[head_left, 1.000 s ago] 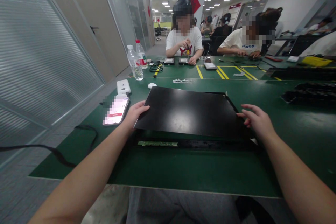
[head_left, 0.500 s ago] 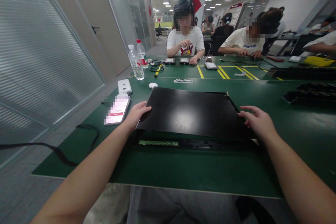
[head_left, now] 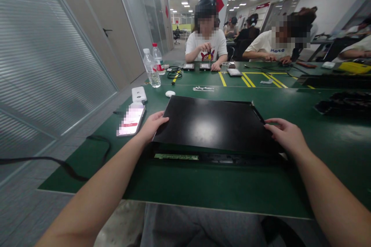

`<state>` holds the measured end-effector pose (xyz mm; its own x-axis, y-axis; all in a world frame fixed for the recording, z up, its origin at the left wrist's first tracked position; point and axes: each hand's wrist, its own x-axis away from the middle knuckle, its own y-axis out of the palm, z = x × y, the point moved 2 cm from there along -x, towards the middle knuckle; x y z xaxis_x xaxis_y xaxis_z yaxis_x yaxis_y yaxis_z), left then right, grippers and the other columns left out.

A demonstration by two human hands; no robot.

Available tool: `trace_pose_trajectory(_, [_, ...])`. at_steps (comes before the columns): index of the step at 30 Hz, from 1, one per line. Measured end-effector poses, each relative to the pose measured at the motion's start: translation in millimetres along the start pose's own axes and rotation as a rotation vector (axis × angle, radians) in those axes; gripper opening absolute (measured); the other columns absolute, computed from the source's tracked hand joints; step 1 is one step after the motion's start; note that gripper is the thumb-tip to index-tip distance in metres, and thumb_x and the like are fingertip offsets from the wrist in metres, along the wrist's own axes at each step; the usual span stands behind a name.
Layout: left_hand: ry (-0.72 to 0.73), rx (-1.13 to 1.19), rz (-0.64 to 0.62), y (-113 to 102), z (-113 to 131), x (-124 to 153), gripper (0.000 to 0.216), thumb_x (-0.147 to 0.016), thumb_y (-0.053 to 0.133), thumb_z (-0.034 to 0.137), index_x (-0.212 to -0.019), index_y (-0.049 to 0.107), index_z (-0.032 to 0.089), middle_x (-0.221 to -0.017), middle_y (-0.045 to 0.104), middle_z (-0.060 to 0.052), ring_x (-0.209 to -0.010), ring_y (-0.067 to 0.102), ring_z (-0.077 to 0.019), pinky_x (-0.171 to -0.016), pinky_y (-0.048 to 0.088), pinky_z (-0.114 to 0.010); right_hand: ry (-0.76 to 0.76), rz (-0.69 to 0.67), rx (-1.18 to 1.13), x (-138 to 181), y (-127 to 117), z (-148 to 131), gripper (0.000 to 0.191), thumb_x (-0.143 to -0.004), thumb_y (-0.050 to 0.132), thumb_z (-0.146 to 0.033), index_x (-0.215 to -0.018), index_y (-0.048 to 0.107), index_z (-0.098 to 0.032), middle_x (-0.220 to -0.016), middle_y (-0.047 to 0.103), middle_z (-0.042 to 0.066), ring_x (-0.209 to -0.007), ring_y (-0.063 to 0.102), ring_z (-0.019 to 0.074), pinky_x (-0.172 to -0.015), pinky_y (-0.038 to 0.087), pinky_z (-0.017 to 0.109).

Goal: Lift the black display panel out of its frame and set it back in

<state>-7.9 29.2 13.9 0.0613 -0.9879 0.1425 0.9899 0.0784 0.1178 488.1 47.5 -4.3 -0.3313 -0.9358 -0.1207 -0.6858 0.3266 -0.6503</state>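
A glossy black screen panel (head_left: 205, 123) lies in front of me, its near edge raised over a black frame (head_left: 246, 159) on the table. Along the frame's near side runs a narrow green circuit board (head_left: 176, 157). My left hand (head_left: 156, 123) pinches the panel's left edge, thumb on top and fingers partly hidden below. At the right edge, my right hand (head_left: 282, 133) is closed on the panel between thumb and fingers. The frame's far right corner shows beyond the panel.
Left of the panel lie a lit phone (head_left: 131, 120), a white device (head_left: 139, 94) and a small white case (head_left: 170, 93). Two bottles (head_left: 152, 71) stand behind them. Across the green table (head_left: 203, 185), a person (head_left: 206, 42) works over small drives. Dark parts (head_left: 344, 104) lie at the right.
My right hand's fingers have drawn together on the panel's right edge. The panel and my left hand have stayed nearly still, while the whole view has shifted slightly.
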Motion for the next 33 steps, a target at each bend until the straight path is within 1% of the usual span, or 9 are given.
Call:
trace_pose_trajectory(4, [-0.019, 0.005, 0.017, 4.4, 2.8, 3.6, 0.045, -0.070, 0.083, 0.020, -0.114, 0.075, 0.015, -0.090, 0.084, -0.006, -0.067, 0.075, -0.0199, -0.062, 0.058, -0.028, 0.001, -0.005, 0.071, -1.6, -1.6, 0.6, 0.041, -0.071, 0.069, -0.053, -0.099, 0.080, -0.025, -0.073, 0.073, 0.006, -0.065, 0.065, 0.0244, -0.065, 0.050, 0.039])
trace_pose_trajectory(9, [-0.015, 0.013, 0.030, 6.1, 3.0, 4.0, 0.042, -0.070, 0.083, 0.020, -0.111, 0.075, 0.015, -0.090, 0.084, -0.006, -0.070, 0.075, -0.0203, -0.066, 0.058, -0.029, -0.009, -0.022, 0.105, -2.9, -1.7, 2.6, 0.041, -0.072, 0.068, -0.052, -0.101, 0.080, -0.025, -0.077, 0.076, 0.007, -0.068, 0.067, 0.0256, -0.068, 0.051, 0.040])
trace_pose_trajectory(15, [0.002, 0.009, 0.032, 1.8, -0.3, 2.4, 0.043, -0.069, 0.085, 0.023, -0.111, 0.077, 0.015, -0.090, 0.084, -0.008, -0.076, 0.077, -0.0238, -0.071, 0.060, -0.032, -0.047, -0.012, 0.099, -4.2, 0.0, 7.5, 0.039, -0.074, 0.069, -0.052, -0.100, 0.081, -0.026, -0.079, 0.078, 0.006, -0.070, 0.068, 0.0256, -0.069, 0.051, 0.041])
trace_pose_trajectory(19, [-0.006, 0.003, 0.045, 2.6, 0.5, 3.3, 0.044, -0.067, 0.086, 0.023, -0.110, 0.078, 0.015, -0.088, 0.084, -0.008, -0.076, 0.077, -0.0245, -0.070, 0.060, -0.032, -0.043, -0.018, 0.084, -2.9, -0.5, 4.4, 0.038, -0.073, 0.069, -0.050, -0.100, 0.081, -0.026, -0.082, 0.080, 0.007, -0.069, 0.069, 0.0258, -0.069, 0.052, 0.041])
trace_pose_trajectory(24, [0.004, 0.012, 0.100, 4.9, 1.6, 2.4, 0.044, -0.062, 0.085, 0.024, -0.105, 0.079, 0.015, -0.084, 0.083, -0.006, -0.074, 0.077, -0.0246, -0.067, 0.059, -0.031, -0.017, -0.013, 0.113, -0.7, -1.8, -1.5, 0.040, -0.074, 0.068, -0.049, -0.104, 0.081, -0.025, -0.079, 0.078, 0.007, -0.070, 0.069, 0.0263, -0.070, 0.052, 0.041])
trace_pose_trajectory(28, [0.018, 0.001, 0.084, 3.1, -0.3, 0.6, 0.046, -0.061, 0.087, 0.027, -0.105, 0.079, 0.015, -0.080, 0.082, -0.006, -0.073, 0.075, -0.0246, -0.067, 0.058, -0.031, -0.029, 0.004, 0.105, -1.2, -0.8, -0.5, 0.039, -0.074, 0.069, -0.050, -0.102, 0.081, -0.025, -0.076, 0.077, 0.006, -0.070, 0.069, 0.0265, -0.070, 0.052, 0.041])
trace_pose_trajectory(33, [0.019, 0.016, 0.115, 3.0, 0.7, 1.7, 0.041, -0.060, 0.085, 0.025, -0.101, 0.080, 0.017, -0.078, 0.081, -0.004, -0.068, 0.073, -0.0224, -0.065, 0.057, -0.030, -0.029, 0.022, 0.038, -1.1, -2.7, 0.2, 0.034, -0.076, 0.069, -0.047, -0.101, 0.079, -0.027, -0.091, 0.082, 0.006, -0.073, 0.071, 0.0257, -0.073, 0.054, 0.041])
